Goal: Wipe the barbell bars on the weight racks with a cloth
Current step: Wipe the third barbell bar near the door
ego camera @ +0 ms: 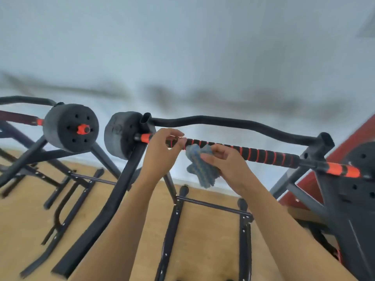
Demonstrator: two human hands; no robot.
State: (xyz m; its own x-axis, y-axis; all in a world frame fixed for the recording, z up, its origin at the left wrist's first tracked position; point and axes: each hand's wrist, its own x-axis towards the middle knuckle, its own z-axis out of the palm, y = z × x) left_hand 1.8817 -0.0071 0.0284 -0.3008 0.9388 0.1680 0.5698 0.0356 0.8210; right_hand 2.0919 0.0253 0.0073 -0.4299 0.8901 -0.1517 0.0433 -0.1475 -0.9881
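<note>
Two hands meet at the barbell bar (263, 155), which lies across the rack (316, 142), its long axis running left to right and dipping rightward. The left hand (160, 153) has its grip pinched on the bar near its left orange end. The right hand (227, 163) has its grip closed round the blue cloth (200, 169), just under the bar. The plate (119, 134) bears a mark too blurred to read.

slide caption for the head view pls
Left hand grips barbell bar, right hand pinches blue cloth just below it.

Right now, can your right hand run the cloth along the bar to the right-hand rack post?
Probably yes. The right hand holds the cloth at the bar, and the striped grip from there to the rack post is bare; the left hand grips the bar on the other side.
</note>
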